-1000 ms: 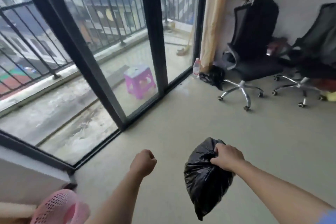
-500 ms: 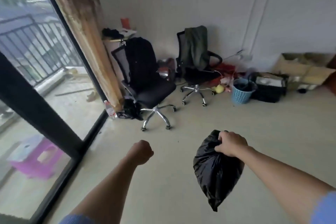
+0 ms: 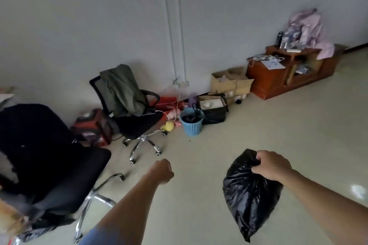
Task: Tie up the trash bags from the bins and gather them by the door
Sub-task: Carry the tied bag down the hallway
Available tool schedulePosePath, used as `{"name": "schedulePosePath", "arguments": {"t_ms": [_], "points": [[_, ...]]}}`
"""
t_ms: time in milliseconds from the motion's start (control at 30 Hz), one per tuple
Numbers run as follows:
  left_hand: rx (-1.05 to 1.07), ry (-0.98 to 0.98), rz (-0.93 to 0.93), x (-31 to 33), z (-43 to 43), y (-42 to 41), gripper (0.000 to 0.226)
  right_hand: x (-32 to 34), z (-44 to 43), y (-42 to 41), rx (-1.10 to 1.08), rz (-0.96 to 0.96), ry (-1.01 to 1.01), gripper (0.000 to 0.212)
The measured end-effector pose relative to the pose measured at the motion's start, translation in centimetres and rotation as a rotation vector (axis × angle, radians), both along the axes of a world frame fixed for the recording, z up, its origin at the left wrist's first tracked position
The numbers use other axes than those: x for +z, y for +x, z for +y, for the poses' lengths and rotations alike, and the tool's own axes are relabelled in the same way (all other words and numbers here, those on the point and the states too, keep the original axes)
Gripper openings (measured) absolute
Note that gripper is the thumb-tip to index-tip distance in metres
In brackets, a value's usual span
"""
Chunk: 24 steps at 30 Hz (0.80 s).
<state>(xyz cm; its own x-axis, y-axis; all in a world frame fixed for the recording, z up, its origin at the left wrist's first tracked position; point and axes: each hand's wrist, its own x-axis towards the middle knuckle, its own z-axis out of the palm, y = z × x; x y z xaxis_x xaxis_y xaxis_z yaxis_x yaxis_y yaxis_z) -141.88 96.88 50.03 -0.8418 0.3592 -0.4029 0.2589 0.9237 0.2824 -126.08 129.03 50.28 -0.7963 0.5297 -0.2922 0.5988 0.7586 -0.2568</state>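
A full black trash bag (image 3: 249, 195) hangs above the floor at the lower right; my right hand (image 3: 271, 165) grips its gathered top. My left hand (image 3: 162, 171) is held out in front of me as a fist with nothing in it. Against the far wall stands a blue plastic bin (image 3: 192, 123) with a dark bag inside it, about a body length ahead of my hands.
A black office chair (image 3: 39, 157) is close on my left. A second chair (image 3: 127, 109) draped with a green jacket stands beside the blue bin. Cardboard boxes (image 3: 231, 84), a black open bag (image 3: 213, 109) and a low wooden cabinet (image 3: 286, 73) line the wall.
The view has swung right, away from the glass balcony door and along the wall to the blue bin and cabinet. Both hands keep their pose; the bag still hangs from my right hand.
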Motion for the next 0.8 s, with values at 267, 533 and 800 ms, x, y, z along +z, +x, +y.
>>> {"name": "schedulePosePath", "arguments": {"t_ms": [267,533,800], "points": [[-0.292,0.016,-0.067,-0.4,25.6,-10.2,0.023,-0.1,18.1,-2.0,-0.254,-0.017,0.000,0.030],[-0.405,0.057,-0.107,0.6,49.5,-17.5,0.021,0.1,38.9,-6.9,-0.374,-0.069,-0.021,0.020],[-0.497,0.083,-0.104,3.2,67.5,-27.4,0.024,1.9,56.7,-15.1,-0.416,-0.023,0.043,0.039]]}}
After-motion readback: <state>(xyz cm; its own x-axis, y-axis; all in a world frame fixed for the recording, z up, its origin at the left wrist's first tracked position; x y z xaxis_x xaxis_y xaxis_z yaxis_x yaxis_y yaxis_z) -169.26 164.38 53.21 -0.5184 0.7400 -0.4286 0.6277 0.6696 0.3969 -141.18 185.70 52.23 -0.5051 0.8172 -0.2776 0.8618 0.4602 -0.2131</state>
